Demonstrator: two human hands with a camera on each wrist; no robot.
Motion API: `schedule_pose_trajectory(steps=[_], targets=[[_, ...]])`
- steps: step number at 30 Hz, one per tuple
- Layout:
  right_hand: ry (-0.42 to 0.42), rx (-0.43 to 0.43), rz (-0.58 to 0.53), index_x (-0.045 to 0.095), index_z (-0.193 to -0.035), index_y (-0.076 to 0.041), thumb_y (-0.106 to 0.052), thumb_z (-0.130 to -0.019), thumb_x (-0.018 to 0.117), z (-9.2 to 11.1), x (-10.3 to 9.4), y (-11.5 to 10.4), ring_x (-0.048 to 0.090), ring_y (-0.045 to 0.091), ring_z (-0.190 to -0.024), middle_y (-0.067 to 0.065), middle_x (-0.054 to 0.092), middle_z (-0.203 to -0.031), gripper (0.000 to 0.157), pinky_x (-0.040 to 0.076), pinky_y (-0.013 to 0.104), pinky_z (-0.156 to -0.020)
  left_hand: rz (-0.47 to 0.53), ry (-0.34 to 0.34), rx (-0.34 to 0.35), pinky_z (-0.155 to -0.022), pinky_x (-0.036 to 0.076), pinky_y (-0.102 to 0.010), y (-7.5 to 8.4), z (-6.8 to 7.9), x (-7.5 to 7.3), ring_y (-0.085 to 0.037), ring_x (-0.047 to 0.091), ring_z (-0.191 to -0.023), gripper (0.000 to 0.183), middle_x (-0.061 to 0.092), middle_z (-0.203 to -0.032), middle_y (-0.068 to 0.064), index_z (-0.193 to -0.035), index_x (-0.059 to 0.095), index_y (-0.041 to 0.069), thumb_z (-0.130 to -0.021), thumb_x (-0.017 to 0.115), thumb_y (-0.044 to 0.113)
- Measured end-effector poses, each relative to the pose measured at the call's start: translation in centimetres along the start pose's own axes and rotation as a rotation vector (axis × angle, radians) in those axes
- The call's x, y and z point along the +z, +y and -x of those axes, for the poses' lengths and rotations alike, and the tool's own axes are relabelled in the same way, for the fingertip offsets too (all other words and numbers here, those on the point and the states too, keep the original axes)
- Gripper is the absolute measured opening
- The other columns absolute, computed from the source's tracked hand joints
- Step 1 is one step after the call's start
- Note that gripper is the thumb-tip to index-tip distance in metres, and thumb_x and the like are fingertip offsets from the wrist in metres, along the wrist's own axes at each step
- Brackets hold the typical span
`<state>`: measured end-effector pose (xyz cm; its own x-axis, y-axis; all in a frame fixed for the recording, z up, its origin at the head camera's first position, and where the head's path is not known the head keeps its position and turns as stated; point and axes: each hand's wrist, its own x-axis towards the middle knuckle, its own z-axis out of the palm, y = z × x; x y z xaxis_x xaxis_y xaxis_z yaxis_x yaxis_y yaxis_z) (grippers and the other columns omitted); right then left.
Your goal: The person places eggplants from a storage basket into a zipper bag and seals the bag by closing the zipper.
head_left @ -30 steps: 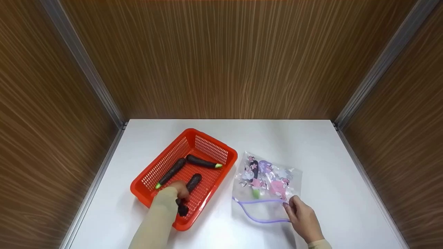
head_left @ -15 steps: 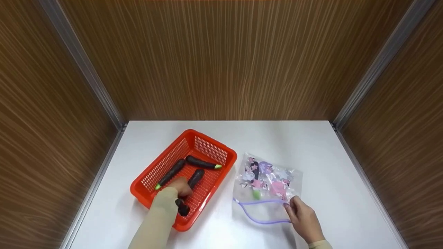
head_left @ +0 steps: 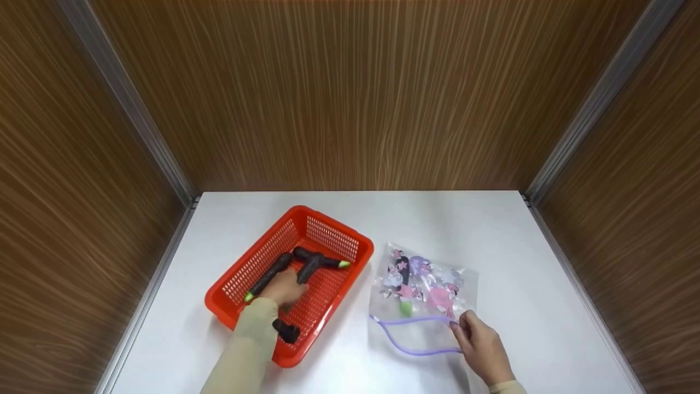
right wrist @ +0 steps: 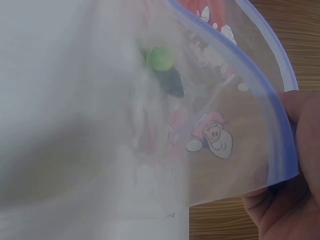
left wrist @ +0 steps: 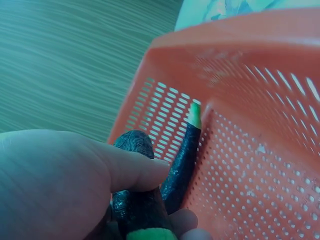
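My left hand (head_left: pixel 286 288) is inside the red basket (head_left: pixel 221 306), gripping a dark eggplant (head_left: pixel 310 267) between thumb and fingers. In the left wrist view, the held eggplant's green end (left wrist: pixel 150 234) points toward the camera. Past it, a second eggplant (left wrist: pixel 182 162) lies along the basket's end wall. A third eggplant (head_left: pixel 269 276) rests along the left side. My right hand (head_left: pixel 484 347) pinches the rim of a clear printed zip bag (head_left: pixel 424 284), whose purple zip edges (right wrist: pixel 245 52) stand apart. An eggplant with a green end (right wrist: pixel 161 58) shows inside the bag.
A dark piece (head_left: pixel 286 331) shows beside the left wrist, over the basket's front end. Basket and bag lie side by side on a white table (head_left: pixel 525 262). Wood-grain panels (head_left: pixel 350 98) enclose the table at the back and both sides.
My left hand has raised the eggplant and shifted it toward the basket's far end; it overlaps the far eggplant in the head view. Right hand and bag stay in place.
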<state>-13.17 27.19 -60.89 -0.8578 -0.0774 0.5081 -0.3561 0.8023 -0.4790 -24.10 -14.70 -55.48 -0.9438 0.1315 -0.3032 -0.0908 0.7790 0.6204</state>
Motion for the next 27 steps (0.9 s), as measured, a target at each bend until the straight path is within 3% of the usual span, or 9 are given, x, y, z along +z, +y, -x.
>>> schedule_pose_trajectory(steps=[6,13,21,27], targets=[[0.016,-0.003,-0.004,0.045,-0.076,-0.017,-0.007,-0.081,0.068,0.0,0.1,0.1,0.030,-0.001,-0.046,-0.020,0.032,-0.060,0.026,0.030,0.018,-0.041,0.033,0.036,0.001,-0.045,0.041,-0.032,0.4,0.4,-0.1,-0.021,0.052,-0.056,0.033,0.054,-0.074,-0.010,-0.109,0.048,-0.002,-0.090,0.056,0.025],[-0.002,0.065,-0.035,0.044,-0.076,-0.019,-0.010,-0.083,0.066,0.1,0.1,0.2,0.031,0.001,-0.046,-0.019,0.032,-0.058,0.025,0.030,0.020,-0.041,0.006,0.138,0.031,-0.063,0.041,-0.036,1.1,0.8,-0.1,-0.022,0.052,-0.076,0.045,0.055,-0.088,-0.010,-0.122,0.045,-0.003,-0.092,0.052,0.031],[0.004,0.098,-0.058,0.043,-0.075,-0.019,-0.011,-0.085,0.065,-0.1,0.3,0.4,0.031,0.002,-0.045,-0.017,0.033,-0.057,0.024,0.030,0.021,-0.041,0.059,0.202,0.130,-0.057,0.039,-0.032,1.5,1.0,0.1,-0.020,0.050,-0.068,0.031,0.050,-0.076,-0.006,-0.111,0.049,0.005,-0.094,0.049,0.031],[0.003,0.110,-0.067,0.044,-0.076,-0.019,-0.013,-0.086,0.064,0.0,0.5,0.4,0.032,0.002,-0.045,-0.016,0.034,-0.057,0.023,0.031,0.021,-0.041,0.069,0.242,0.192,-0.055,0.038,-0.031,1.5,1.0,0.3,-0.018,0.049,-0.063,0.034,0.050,-0.073,-0.005,-0.114,0.049,0.002,-0.095,0.048,0.030]])
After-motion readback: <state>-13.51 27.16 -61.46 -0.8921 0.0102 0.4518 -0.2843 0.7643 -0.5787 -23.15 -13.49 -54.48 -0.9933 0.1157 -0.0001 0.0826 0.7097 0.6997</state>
